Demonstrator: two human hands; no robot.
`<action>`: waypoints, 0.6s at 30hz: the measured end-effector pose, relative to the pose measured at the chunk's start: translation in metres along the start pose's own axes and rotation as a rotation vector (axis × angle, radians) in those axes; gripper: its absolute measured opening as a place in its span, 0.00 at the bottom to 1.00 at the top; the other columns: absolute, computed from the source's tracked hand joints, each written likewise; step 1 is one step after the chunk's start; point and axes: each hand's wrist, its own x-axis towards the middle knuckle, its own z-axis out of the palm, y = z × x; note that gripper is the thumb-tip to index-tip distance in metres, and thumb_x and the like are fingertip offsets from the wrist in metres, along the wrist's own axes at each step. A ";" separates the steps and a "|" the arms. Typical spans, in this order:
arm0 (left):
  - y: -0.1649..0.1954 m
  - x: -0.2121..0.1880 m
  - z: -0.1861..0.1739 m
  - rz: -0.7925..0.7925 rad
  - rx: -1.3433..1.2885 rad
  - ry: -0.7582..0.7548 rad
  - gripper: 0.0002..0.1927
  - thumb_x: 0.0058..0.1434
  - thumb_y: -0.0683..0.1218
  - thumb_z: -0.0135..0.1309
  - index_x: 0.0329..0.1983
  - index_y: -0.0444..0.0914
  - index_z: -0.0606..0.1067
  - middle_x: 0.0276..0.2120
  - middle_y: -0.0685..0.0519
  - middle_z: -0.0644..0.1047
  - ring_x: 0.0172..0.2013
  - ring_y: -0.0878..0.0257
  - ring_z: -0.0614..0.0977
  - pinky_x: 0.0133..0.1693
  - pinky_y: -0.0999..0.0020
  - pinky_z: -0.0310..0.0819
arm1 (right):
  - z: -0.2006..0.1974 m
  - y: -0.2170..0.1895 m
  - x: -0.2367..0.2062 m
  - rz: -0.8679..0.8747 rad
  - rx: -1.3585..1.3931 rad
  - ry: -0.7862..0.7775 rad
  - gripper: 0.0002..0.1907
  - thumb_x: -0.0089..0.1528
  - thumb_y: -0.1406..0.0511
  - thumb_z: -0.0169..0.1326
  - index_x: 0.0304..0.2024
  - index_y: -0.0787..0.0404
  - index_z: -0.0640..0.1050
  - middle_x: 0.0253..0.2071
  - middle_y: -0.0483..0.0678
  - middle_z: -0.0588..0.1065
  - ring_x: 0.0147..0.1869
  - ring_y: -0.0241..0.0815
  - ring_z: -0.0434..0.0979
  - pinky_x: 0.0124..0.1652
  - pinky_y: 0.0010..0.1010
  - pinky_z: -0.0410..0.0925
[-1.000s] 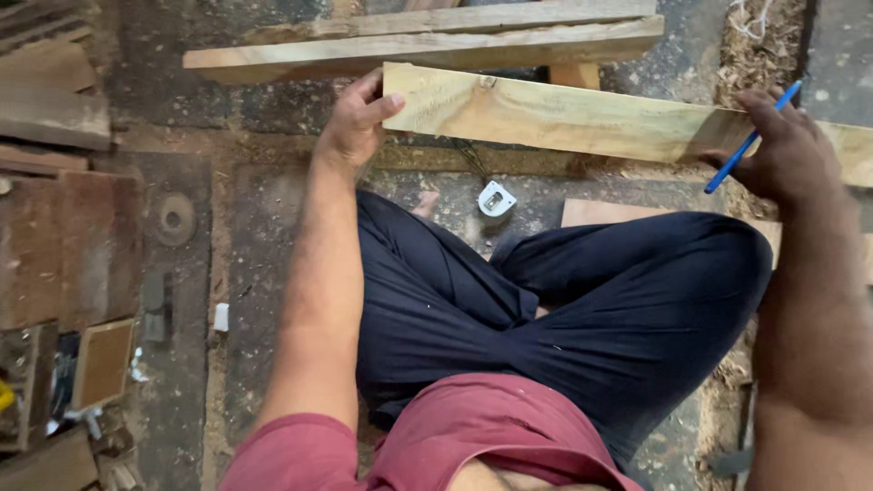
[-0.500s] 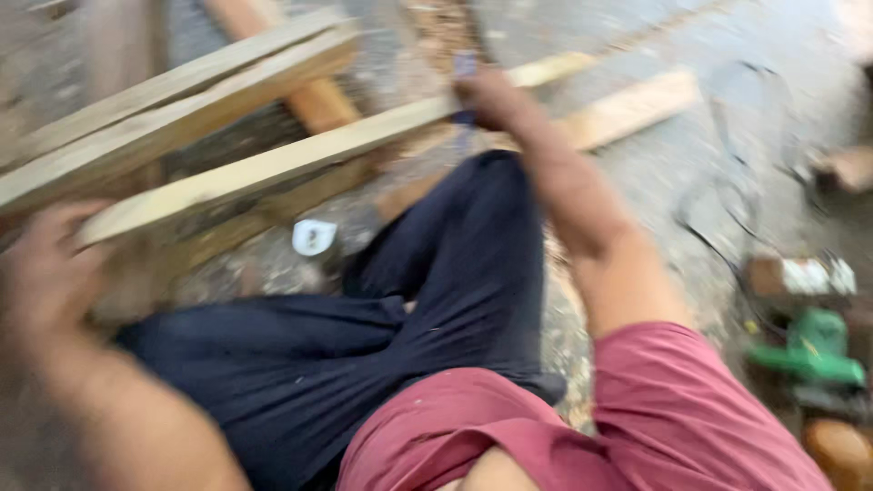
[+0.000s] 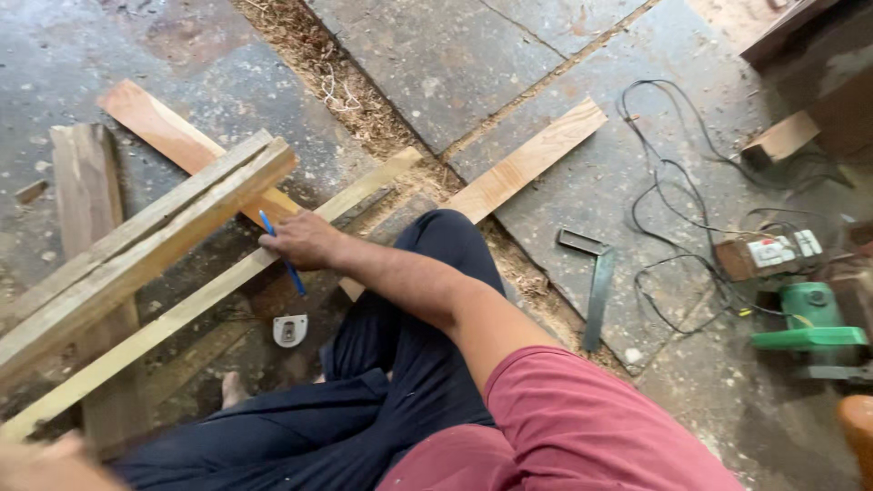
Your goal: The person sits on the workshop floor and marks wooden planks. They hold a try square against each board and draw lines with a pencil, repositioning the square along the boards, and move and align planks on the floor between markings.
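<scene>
My right hand (image 3: 305, 238) is closed around a blue pencil (image 3: 289, 268) and rests on a long pale wooden strip (image 3: 182, 314). The strip runs diagonally from lower left to upper right across my dark trouser legs (image 3: 364, 409). Only a blurred edge of my left hand (image 3: 41, 459) shows in the bottom-left corner, close to the strip's near end, and its grip is not visible. A thicker pair of stacked planks (image 3: 155, 241) lies just beyond the strip. A small white tape measure (image 3: 289, 329) sits on the floor below my right hand.
A reddish board (image 3: 159, 127) and a light board (image 3: 532, 162) lie on the stone floor amid sawdust. To the right are a metal try square (image 3: 596, 286), tangled black cables (image 3: 673, 191), a socket box (image 3: 773, 256), a green power tool (image 3: 809, 329) and a wood block (image 3: 784, 136).
My view has swung to the right, bringing the tools and cables into sight. My right hand stays on the strip with the pencil, and my left hand has slipped to the frame's corner.
</scene>
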 end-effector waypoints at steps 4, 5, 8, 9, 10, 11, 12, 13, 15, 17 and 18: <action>0.039 -0.043 0.099 -0.762 -0.759 -0.146 0.46 0.62 0.65 0.53 0.76 0.42 0.53 0.73 0.37 0.52 0.73 0.44 0.54 0.70 0.42 0.43 | 0.017 -0.024 0.021 0.060 -0.021 -0.072 0.07 0.62 0.62 0.51 0.42 0.53 0.74 0.34 0.49 0.77 0.43 0.53 0.80 0.39 0.50 0.71; 0.048 -0.055 0.119 -1.002 -0.895 -0.224 0.47 0.62 0.67 0.53 0.77 0.43 0.52 0.74 0.36 0.51 0.74 0.43 0.52 0.70 0.41 0.41 | 0.024 -0.031 0.025 0.069 -0.031 -0.074 0.06 0.62 0.62 0.50 0.41 0.53 0.75 0.34 0.49 0.77 0.44 0.52 0.81 0.39 0.50 0.71; 0.070 -0.066 0.157 -1.234 -1.392 -0.340 0.46 0.58 0.69 0.54 0.75 0.43 0.59 0.72 0.39 0.61 0.72 0.44 0.64 0.71 0.41 0.52 | 0.047 -0.040 0.025 0.012 -0.035 0.063 0.12 0.56 0.62 0.51 0.43 0.53 0.77 0.35 0.51 0.77 0.44 0.53 0.80 0.39 0.48 0.72; 0.075 -0.064 0.166 -1.158 -1.550 -0.353 0.42 0.60 0.63 0.56 0.72 0.36 0.63 0.68 0.37 0.68 0.69 0.38 0.69 0.71 0.32 0.60 | 0.050 -0.039 0.026 -0.092 -0.131 0.079 0.09 0.60 0.63 0.51 0.44 0.50 0.77 0.41 0.48 0.77 0.48 0.51 0.80 0.50 0.48 0.72; 0.078 -0.064 0.170 -0.977 -1.709 -0.322 0.39 0.59 0.62 0.57 0.68 0.39 0.67 0.65 0.42 0.71 0.67 0.43 0.70 0.69 0.36 0.63 | 0.060 -0.038 0.022 -0.090 -0.163 -0.106 0.08 0.63 0.62 0.52 0.45 0.51 0.77 0.43 0.49 0.77 0.48 0.52 0.79 0.48 0.49 0.71; 0.076 -0.057 0.170 -1.144 -1.442 -0.236 0.35 0.55 0.63 0.58 0.64 0.44 0.71 0.61 0.49 0.75 0.62 0.50 0.73 0.59 0.41 0.63 | 0.069 -0.030 0.017 -0.218 -0.008 0.190 0.15 0.61 0.63 0.54 0.51 0.55 0.76 0.46 0.51 0.77 0.50 0.55 0.78 0.49 0.50 0.71; 0.075 -0.055 0.173 -1.130 -1.486 -0.113 0.32 0.55 0.56 0.63 0.62 0.44 0.70 0.59 0.47 0.75 0.59 0.48 0.74 0.58 0.39 0.70 | 0.072 -0.023 0.012 -0.195 0.059 0.189 0.22 0.60 0.63 0.55 0.57 0.57 0.75 0.49 0.54 0.76 0.54 0.59 0.76 0.51 0.50 0.70; 0.074 -0.052 0.173 -1.223 -1.392 0.026 0.34 0.51 0.51 0.66 0.63 0.44 0.70 0.57 0.48 0.74 0.56 0.45 0.74 0.54 0.35 0.74 | 0.071 -0.013 0.005 -0.210 0.143 0.129 0.27 0.56 0.61 0.57 0.57 0.59 0.74 0.50 0.57 0.76 0.55 0.60 0.75 0.52 0.51 0.69; 0.072 -0.051 0.173 -1.227 -1.365 0.054 0.34 0.52 0.46 0.65 0.62 0.44 0.68 0.56 0.47 0.72 0.55 0.43 0.74 0.53 0.33 0.74 | 0.055 0.015 -0.009 -0.065 -0.005 -0.240 0.28 0.63 0.63 0.57 0.66 0.55 0.73 0.56 0.59 0.75 0.59 0.61 0.74 0.59 0.50 0.68; 0.071 -0.053 0.176 -1.216 -1.345 0.075 0.32 0.50 0.44 0.62 0.60 0.42 0.69 0.53 0.46 0.73 0.54 0.44 0.75 0.50 0.34 0.74 | 0.023 0.054 -0.029 0.016 -0.030 -0.298 0.38 0.52 0.55 0.66 0.65 0.54 0.72 0.62 0.57 0.73 0.65 0.59 0.71 0.61 0.47 0.64; 0.070 -0.054 0.176 -1.207 -1.340 0.079 0.31 0.49 0.43 0.61 0.58 0.41 0.70 0.52 0.46 0.74 0.53 0.44 0.76 0.49 0.35 0.75 | 0.002 0.078 -0.036 0.029 -0.059 -0.357 0.40 0.51 0.56 0.69 0.65 0.54 0.73 0.56 0.54 0.77 0.62 0.59 0.74 0.64 0.50 0.61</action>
